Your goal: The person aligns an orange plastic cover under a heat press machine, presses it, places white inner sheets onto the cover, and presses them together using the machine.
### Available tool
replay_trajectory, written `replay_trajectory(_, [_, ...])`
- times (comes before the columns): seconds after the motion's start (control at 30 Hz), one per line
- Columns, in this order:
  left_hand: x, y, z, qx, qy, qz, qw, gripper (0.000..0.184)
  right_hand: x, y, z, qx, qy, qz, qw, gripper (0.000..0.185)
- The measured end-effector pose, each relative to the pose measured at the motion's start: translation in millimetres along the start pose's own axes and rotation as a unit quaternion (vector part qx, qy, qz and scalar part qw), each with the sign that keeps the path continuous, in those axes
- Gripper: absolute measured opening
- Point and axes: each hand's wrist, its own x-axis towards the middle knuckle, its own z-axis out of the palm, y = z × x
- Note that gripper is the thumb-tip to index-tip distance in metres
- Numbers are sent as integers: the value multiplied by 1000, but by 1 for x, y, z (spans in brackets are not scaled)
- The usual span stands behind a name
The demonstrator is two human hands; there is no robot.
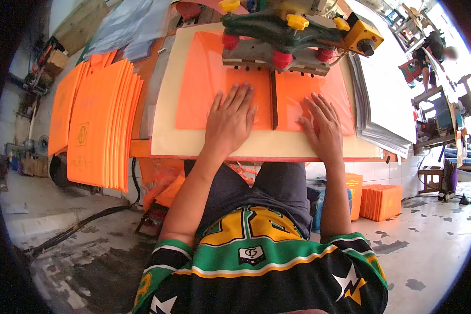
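Observation:
An orange sheet with a clear plastic layer point(201, 73) lies flat on a cream board point(235, 145). A narrow dark strip point(274, 99) runs down its middle. My left hand point(229, 115) rests palm down on the left half, fingers stretched forward. On the right half my right hand point(322, 123) lies flat, thumb apart from the fingers. Neither hand grips anything. Just beyond my fingers stands a dark green press head point(277, 31) with red knobs and yellow hand screws. What lies under the press head is hidden.
Finished-looking orange folders point(97, 125) hang in a stack at the left edge. Clear plastic sheets point(131, 26) lie behind them. At right is a pile of white sheets point(382, 78). More orange folders point(382, 202) stand on the floor. A person point(433, 52) sits far right.

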Motion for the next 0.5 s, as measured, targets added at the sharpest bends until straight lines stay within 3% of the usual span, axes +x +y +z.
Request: replay_trajectory(0.5, [-2,-2,2,-25,-1,-5,1000,56,2,1,0,-13,-49,5,999,48])
